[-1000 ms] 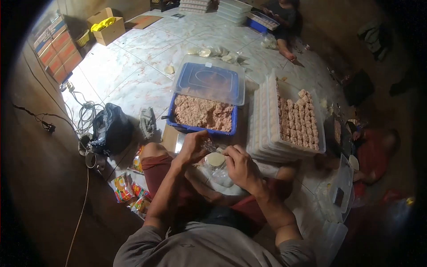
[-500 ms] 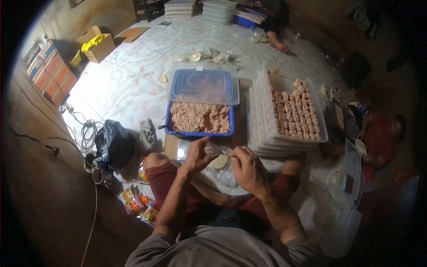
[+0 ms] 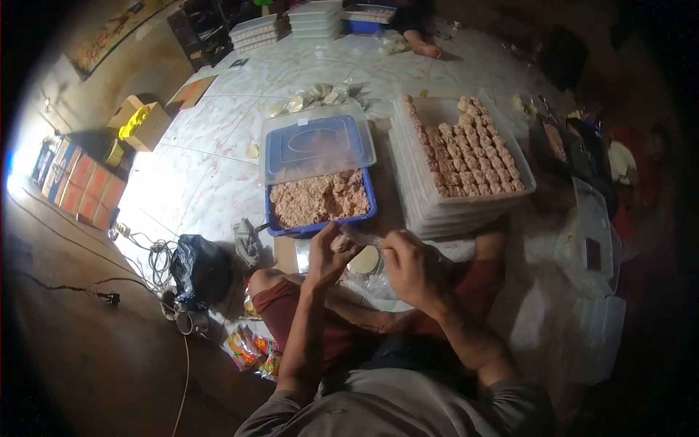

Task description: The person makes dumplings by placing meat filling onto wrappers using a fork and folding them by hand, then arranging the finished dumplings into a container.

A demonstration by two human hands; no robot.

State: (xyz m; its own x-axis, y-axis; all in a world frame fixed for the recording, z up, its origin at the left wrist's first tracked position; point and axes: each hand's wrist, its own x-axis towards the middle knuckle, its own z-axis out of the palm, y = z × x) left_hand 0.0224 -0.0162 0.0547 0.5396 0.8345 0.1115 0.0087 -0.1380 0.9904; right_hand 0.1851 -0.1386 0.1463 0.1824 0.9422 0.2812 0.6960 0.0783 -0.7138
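Note:
My left hand is closed around a small clear plastic bag with pinkish filling in it, just below the blue tub. The fingers of my right hand pinch the bag's stretched end. Under and between the hands, a pale round disc rests on clear plastic near my lap. The blue tub holds a mass of pinkish minced mixture, and a translucent lid covers its far half. To the right, a stack of clear trays bears rows of shaped pinkish pieces on top.
A black plastic bag, a grey cloth and colourful packets lie at the left. Cardboard boxes stand by the wall. Further containers and a person's foot are at the back. Another person sits at the right.
The view has turned, so the surroundings appear shifted. My right hand has drawn the bag's end out to the right, while my left hand keeps hold of the filled part.

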